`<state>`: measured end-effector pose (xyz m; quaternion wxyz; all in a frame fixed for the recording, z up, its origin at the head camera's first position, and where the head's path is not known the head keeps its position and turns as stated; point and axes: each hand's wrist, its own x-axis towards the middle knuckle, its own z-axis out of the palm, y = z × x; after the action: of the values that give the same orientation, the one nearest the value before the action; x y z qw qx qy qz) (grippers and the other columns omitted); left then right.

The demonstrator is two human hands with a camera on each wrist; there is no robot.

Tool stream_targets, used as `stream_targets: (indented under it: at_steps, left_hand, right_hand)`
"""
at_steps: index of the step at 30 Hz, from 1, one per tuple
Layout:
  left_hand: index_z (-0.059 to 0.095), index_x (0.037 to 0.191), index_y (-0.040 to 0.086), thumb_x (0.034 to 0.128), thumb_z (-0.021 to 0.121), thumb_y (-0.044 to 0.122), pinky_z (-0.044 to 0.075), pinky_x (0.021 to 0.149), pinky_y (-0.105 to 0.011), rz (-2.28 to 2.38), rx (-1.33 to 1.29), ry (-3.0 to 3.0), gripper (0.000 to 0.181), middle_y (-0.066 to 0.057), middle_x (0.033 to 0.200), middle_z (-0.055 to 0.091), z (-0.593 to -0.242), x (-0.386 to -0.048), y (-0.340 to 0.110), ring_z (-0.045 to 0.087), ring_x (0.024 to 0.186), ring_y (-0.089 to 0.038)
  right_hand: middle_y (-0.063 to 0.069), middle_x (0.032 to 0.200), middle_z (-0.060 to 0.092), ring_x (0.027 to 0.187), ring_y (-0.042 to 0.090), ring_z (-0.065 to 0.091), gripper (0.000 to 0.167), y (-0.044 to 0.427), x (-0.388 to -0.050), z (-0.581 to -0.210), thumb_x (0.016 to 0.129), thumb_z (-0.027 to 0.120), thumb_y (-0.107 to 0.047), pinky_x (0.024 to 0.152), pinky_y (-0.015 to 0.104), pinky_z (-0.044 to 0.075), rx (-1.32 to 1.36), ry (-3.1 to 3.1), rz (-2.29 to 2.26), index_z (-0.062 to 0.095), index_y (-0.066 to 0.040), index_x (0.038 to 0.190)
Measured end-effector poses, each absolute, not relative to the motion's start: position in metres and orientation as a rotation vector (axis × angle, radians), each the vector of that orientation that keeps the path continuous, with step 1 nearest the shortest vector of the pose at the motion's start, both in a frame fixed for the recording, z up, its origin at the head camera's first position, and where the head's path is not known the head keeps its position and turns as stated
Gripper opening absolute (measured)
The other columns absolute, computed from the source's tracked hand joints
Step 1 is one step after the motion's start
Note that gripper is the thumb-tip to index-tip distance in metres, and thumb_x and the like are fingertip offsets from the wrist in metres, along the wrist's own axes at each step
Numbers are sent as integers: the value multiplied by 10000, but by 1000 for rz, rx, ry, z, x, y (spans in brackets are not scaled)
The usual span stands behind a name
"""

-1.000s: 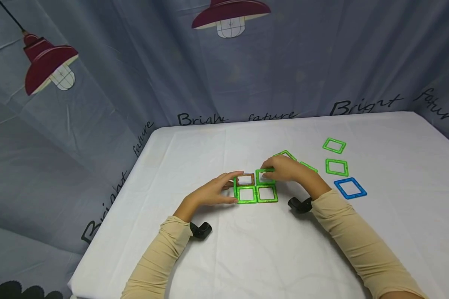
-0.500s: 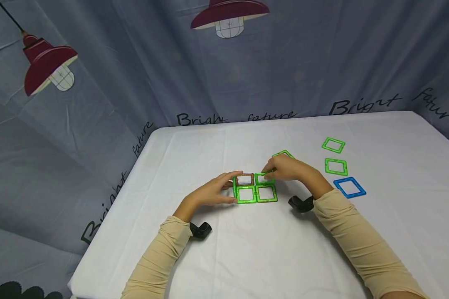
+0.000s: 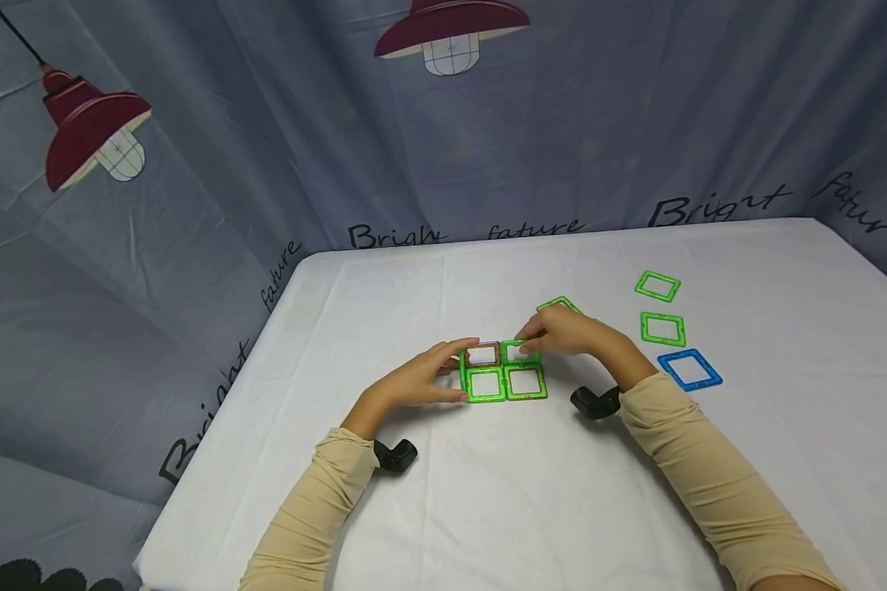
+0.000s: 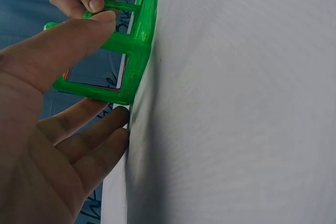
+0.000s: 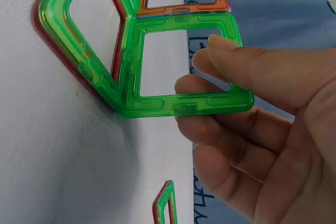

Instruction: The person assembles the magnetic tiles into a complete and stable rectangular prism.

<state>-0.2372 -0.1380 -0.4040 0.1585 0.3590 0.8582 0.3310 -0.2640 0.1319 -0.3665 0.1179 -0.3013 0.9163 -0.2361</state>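
Several square magnetic tiles form a small build on the table. Two flat green tiles, a left one (image 3: 485, 400) and a right one (image 3: 526, 397), lie side by side. A green side tile (image 3: 463, 374) stands at the left, and an orange tile (image 3: 499, 354) stands at the back. My left hand (image 3: 412, 379) holds the green side tile, its thumb at the front and its index finger reaching over the back; that fingertip is hidden in the left wrist view. My right hand (image 3: 571, 332) pinches the green back-right tile (image 5: 184, 106) beside the orange one.
Behind my right hand lies a green tile (image 3: 547, 305), partly covered; another there is almost hidden. At the right lie a far green tile (image 3: 639, 285), a nearer green tile (image 3: 664, 341) and a blue tile (image 3: 699, 385). A white cloth (image 3: 429, 501) covers the table.
My right hand has lowered the green back-right tile slightly, so its top edge now lines up with the orange tile's. The left hand has stayed in place.
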Motion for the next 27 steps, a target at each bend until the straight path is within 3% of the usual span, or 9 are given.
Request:
stream_targets:
  at_steps: [9, 19, 27]
  left_hand:
    - [235, 1446, 198, 789, 720, 202, 383, 1013, -235, 956, 1034, 2448, 817, -103, 1342, 388, -405, -238, -138, 513, 1193, -197]
    - [233, 1448, 195, 790, 719, 207, 388, 1011, -240, 953, 1042, 2452, 818, -117, 1376, 366, -404, -237, -139, 509, 1198, -206]
    - [231, 1448, 214, 789, 720, 228, 377, 1021, -246, 931, 1033, 2467, 821, -95, 1367, 376, -404, -236, -139, 509, 1198, -188]
  right_hand:
    - [98, 1068, 664, 934, 195, 613, 358, 139, -266, -369, 837, 654, -288, 786, 360, 506, -884, 2635, -670, 661, -44, 1098]
    - [61, 1008, 644, 946, 204, 576, 471, 151, -270, -364, 832, 647, -362, 798, 378, 476, -799, 2629, -710, 607, -38, 1171]
    - [136, 1232, 570, 1117, 287, 525, 569, 168, -276, -369, 837, 628, -402, 933, 489, 406, -758, 2602, -890, 523, -52, 1274]
